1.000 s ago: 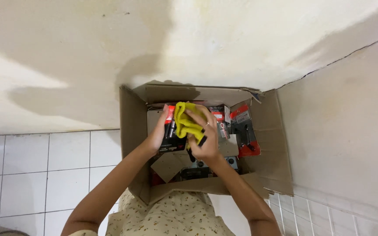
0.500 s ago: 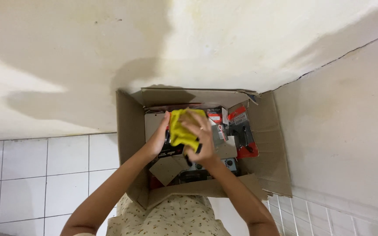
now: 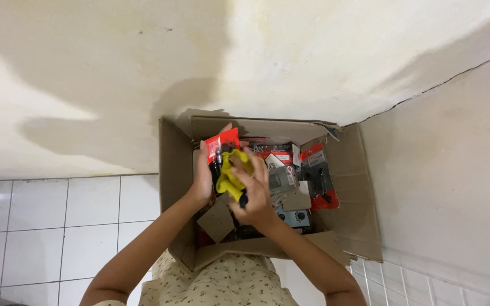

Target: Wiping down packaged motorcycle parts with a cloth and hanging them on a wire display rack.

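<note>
1. White floor tiles [image 3: 58, 221] are seen at the far left, below a cream wall [image 3: 143, 68].
2. An open cardboard box [image 3: 174, 187] is set against that wall.
3. A red-topped blister pack [image 3: 221, 148] is gripped by the left hand [image 3: 204, 180], fingers closed around its edge, above the box's left half.
4. A yellow cloth [image 3: 231, 175] is pressed against the pack's front by the right hand [image 3: 254, 195], fingers curled over and clamped on the cloth.
5. More red-and-grey packaged parts [image 3: 307, 175] are seen lying inside the box, to the right of the hands.
6. A white wire rack [image 3: 426, 283] is visible at the lower right corner.
</note>
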